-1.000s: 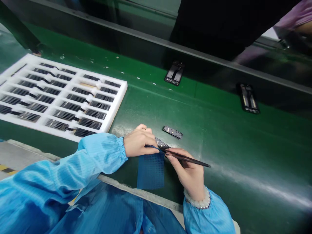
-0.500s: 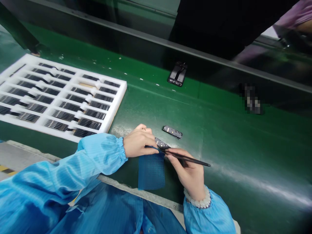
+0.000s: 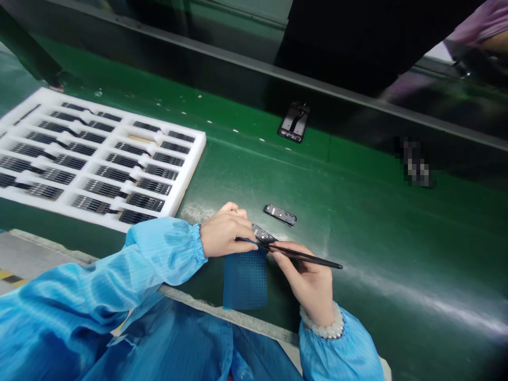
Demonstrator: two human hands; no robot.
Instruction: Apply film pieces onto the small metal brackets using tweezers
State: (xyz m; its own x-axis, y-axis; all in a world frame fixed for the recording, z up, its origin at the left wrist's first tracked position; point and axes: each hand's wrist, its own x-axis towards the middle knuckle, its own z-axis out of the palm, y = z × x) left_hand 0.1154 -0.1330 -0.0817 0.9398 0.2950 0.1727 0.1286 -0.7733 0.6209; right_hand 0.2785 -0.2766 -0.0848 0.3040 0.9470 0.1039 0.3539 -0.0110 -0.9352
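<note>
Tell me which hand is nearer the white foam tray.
Left: the left hand is just right of the white foam tray; the right hand is farther right.

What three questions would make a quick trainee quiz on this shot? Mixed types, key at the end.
1. Which hand holds the slim black tool?
2. True or false: the white tray lies to the right of both hands.
3. What colour is the gridded sheet by the left hand? A) white B) blue C) red

Key:
1. The right hand.
2. False; the white tray is on the left.
3. B
</note>
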